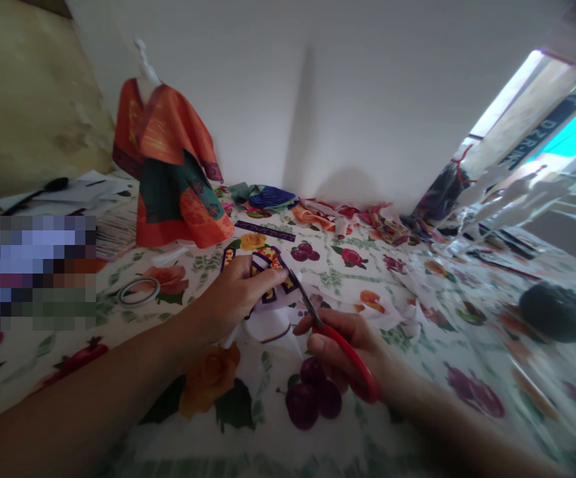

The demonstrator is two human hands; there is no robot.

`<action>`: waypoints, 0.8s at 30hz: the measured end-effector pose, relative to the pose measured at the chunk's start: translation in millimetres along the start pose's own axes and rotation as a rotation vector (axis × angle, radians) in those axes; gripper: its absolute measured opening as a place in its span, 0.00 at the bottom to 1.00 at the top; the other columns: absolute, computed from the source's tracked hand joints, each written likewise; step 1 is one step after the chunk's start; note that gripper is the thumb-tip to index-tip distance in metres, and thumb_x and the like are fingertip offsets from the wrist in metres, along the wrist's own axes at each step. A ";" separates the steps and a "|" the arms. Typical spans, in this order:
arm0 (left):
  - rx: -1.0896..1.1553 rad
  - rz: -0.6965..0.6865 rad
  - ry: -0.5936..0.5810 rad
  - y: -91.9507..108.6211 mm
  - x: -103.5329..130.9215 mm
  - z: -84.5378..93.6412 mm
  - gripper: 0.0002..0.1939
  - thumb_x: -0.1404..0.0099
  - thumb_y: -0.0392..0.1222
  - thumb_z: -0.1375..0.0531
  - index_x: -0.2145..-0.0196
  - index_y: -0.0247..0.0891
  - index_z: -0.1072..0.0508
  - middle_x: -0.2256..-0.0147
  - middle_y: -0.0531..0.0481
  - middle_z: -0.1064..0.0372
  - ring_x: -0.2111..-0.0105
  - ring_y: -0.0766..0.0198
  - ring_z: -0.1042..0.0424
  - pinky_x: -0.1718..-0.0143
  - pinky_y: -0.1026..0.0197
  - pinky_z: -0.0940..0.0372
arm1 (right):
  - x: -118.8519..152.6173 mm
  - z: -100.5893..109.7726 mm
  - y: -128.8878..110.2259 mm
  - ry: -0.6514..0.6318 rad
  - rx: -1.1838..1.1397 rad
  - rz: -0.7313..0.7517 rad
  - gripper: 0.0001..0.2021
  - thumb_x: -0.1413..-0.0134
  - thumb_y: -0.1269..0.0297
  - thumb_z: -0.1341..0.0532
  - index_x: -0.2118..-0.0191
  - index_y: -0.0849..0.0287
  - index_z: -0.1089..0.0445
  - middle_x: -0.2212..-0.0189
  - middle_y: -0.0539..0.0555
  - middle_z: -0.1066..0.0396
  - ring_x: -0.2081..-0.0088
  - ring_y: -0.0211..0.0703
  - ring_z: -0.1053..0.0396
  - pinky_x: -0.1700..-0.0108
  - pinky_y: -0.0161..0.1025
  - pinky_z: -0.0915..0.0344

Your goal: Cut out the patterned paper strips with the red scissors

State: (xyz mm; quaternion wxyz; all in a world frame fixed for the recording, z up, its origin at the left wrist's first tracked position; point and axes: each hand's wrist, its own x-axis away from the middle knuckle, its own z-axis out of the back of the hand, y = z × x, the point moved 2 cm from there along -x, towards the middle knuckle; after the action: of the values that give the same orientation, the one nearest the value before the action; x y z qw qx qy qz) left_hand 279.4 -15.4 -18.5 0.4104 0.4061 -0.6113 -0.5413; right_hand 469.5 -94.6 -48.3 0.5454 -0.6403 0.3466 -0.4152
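Red-handled scissors [336, 336] are gripped in the right hand [360, 342], their blades pointing away toward the left hand [238, 292]. That left hand pinches a dark-bordered patterned piece [272, 295] between thumb and fingers over the desk [268, 455], with the blades at its right edge; whether they are biting into it I cannot tell. Cutting looks partway through: pale material [262, 325] still shows nearer than the left hand, apparently untrimmed. Beyond that hand, a dark strip [265, 231] lies separate, seemingly finished; pale scraps [410, 325] lie beyond the right hand.
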 end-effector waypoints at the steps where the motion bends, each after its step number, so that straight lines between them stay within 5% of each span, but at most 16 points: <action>1: -0.003 -0.003 0.003 0.4 0.2 -0.1 0.11 0.42 0.47 0.33 0.76 0.39 0.25 0.77 0.53 0.28 0.76 0.64 0.31 0.74 0.63 0.38 | -0.2 0.2 0.5 0.003 -0.004 -0.008 0.20 0.34 0.47 0.31 0.53 0.62 0.27 0.81 0.43 0.38 0.83 0.31 0.41 0.81 0.25 0.44; 24: 0.028 -0.012 -0.012 0.3 -1.1 0.5 0.09 0.44 0.45 0.33 0.77 0.39 0.25 0.75 0.52 0.27 0.75 0.65 0.31 0.74 0.65 0.38 | 1.0 -0.2 0.2 -0.015 -0.001 0.023 0.20 0.32 0.46 0.32 0.56 0.61 0.27 0.81 0.43 0.39 0.82 0.31 0.44 0.80 0.26 0.46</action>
State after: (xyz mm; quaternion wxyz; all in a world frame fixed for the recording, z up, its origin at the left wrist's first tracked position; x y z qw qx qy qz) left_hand 279.3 -14.2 -18.4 0.3977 0.4120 -0.6189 -0.5376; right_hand 469.7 -95.6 -48.3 0.5523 -0.6398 0.3501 -0.4039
